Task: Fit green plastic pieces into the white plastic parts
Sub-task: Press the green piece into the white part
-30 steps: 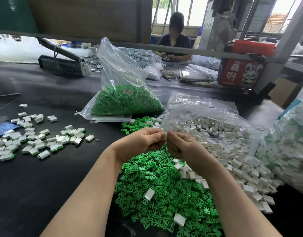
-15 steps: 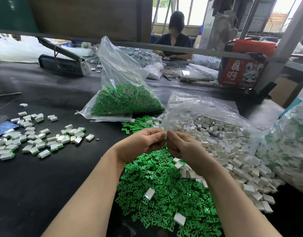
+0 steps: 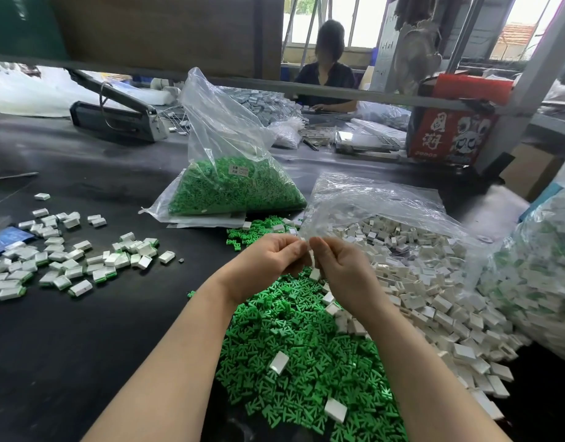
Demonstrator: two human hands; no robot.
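Note:
My left hand (image 3: 268, 263) and my right hand (image 3: 340, 266) meet fingertip to fingertip above a heap of loose green plastic pieces (image 3: 294, 355). Both have curled fingers pinching a small white plastic part (image 3: 310, 254), which my fingers mostly hide. A second white part (image 3: 315, 274) shows just below my right hand's fingers. Whether a green piece sits between the fingers cannot be made out. Loose white parts (image 3: 418, 282) spill from an open clear bag to the right.
Assembled white-and-green pieces (image 3: 67, 260) lie scattered on the black table (image 3: 83, 346) at left. A clear bag of green pieces (image 3: 233, 189) stands behind my hands. Another bag of parts (image 3: 539, 275) sits far right. A person (image 3: 326, 74) sits across the bench beside a red box (image 3: 450, 135).
My hands stay together over the green heap with only slight finger movement. Nothing else on the table has shifted.

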